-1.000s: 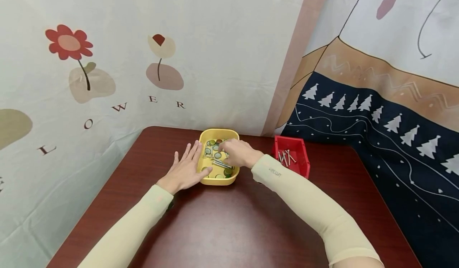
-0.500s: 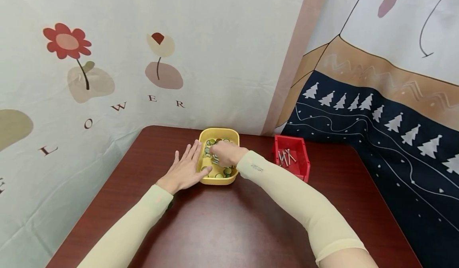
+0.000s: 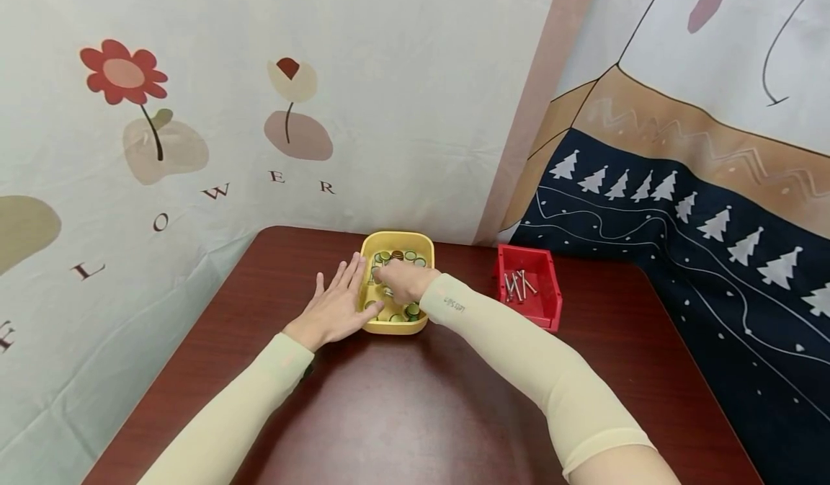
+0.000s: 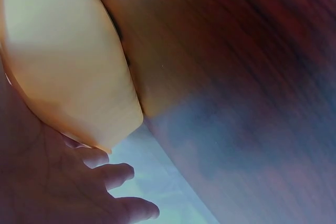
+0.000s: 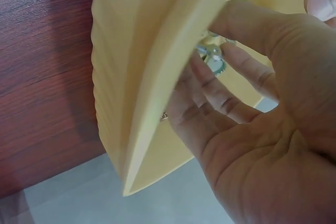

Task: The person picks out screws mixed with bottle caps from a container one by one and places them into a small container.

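A yellow bin [image 3: 397, 328] holds several bottle caps [image 3: 412, 310] and some silver screws [image 3: 387, 292]. My left hand [image 3: 333, 312] lies spread along the bin's left side, its thumb over the near rim; in the left wrist view its fingers are straight beside the bin's outer wall. My right hand [image 3: 407, 281] reaches down inside the bin. In the right wrist view, its thumb and index finger close around a screw [image 5: 212, 52] by the rounded head, with a green-edged cap just behind. The other right fingertips are partly hidden by the bin wall.
A red bin [image 3: 547, 316] with several silver screws [image 3: 519, 283] stands to the right of the yellow bin on the brown table [image 3: 402, 413]. A printed cloth [image 3: 415, 110] hangs directly behind the table's far edge.
My right hand has moved left and deeper into the yellow bin, from its right side toward the screws and caps at the left. The left hand has stayed in place.
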Action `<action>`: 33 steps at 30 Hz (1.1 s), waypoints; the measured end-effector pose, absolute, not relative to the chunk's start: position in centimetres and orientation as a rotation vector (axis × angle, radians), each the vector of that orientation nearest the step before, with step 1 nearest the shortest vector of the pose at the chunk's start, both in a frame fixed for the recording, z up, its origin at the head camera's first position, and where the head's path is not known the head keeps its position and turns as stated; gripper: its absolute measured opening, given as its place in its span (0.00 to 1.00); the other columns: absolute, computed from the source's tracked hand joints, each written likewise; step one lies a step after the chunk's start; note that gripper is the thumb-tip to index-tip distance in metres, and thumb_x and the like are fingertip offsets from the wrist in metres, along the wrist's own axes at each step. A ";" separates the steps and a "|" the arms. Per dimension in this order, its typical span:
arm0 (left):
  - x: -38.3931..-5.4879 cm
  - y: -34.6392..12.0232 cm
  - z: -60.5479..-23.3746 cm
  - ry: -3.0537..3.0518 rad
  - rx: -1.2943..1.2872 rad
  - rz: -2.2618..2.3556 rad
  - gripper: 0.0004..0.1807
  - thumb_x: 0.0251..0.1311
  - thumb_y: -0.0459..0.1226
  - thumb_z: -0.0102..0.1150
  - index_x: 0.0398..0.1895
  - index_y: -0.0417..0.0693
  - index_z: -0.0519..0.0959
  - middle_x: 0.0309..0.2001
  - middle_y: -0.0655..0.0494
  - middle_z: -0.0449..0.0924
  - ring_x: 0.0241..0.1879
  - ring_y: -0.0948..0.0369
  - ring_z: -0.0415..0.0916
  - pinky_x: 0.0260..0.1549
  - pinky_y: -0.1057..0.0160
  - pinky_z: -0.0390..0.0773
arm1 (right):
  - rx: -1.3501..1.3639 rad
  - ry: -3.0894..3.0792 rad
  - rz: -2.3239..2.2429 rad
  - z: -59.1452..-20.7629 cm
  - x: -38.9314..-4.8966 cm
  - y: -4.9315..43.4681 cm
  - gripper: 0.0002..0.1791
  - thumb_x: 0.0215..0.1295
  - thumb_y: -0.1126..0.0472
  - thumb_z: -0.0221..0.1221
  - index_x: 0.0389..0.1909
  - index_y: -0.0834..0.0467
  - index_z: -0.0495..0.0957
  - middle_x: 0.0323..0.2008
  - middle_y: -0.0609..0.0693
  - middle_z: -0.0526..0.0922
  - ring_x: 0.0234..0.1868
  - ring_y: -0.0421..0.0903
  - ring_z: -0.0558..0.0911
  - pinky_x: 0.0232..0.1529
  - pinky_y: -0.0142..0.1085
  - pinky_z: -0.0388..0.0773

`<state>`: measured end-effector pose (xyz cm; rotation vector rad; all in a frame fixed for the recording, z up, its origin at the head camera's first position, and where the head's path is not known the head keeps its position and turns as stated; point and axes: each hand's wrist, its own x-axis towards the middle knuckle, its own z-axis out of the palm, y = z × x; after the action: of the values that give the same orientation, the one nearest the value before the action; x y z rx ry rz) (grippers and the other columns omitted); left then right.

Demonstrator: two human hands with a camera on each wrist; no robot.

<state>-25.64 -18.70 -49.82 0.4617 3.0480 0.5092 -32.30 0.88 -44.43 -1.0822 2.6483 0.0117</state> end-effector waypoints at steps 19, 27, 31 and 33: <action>-25.6 -18.6 -49.8 3.036 0.467 0.514 0.59 0.85 0.67 0.52 0.99 0.42 0.41 0.99 0.44 0.35 0.96 0.34 0.46 0.85 0.11 0.42 | -1.048 2.625 0.178 -51.5 -37.2 0.6 0.20 0.72 0.65 0.78 0.59 0.46 0.85 0.53 0.46 0.92 0.53 0.44 0.89 0.62 0.44 0.89; -25.5 -18.6 -49.8 3.034 0.462 0.516 0.59 0.85 0.67 0.53 0.99 0.43 0.41 0.99 0.44 0.35 0.96 0.33 0.48 0.85 0.11 0.41 | -1.096 2.624 0.126 -45.9 -33.1 1.4 0.16 0.77 0.70 0.72 0.61 0.55 0.86 0.53 0.52 0.94 0.53 0.48 0.91 0.59 0.41 0.91; -25.5 -18.6 -49.6 3.034 0.457 0.518 0.58 0.85 0.66 0.54 0.99 0.42 0.41 0.99 0.44 0.34 0.96 0.33 0.48 0.85 0.11 0.41 | -1.102 2.671 0.041 -44.9 -32.5 2.0 0.22 0.79 0.73 0.70 0.69 0.57 0.84 0.62 0.55 0.94 0.62 0.52 0.93 0.62 0.41 0.92; -25.5 -18.6 -49.5 3.039 0.454 0.510 0.59 0.85 0.66 0.54 0.99 0.42 0.41 0.99 0.44 0.35 0.96 0.33 0.48 0.85 0.11 0.42 | -1.097 2.688 -0.007 -44.9 -32.6 2.1 0.26 0.77 0.75 0.70 0.71 0.56 0.83 0.66 0.55 0.93 0.66 0.53 0.93 0.64 0.42 0.92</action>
<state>-25.54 -18.59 -49.50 0.4543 3.0385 0.5100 -32.57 2.13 -44.86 -1.0970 2.6882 -0.0073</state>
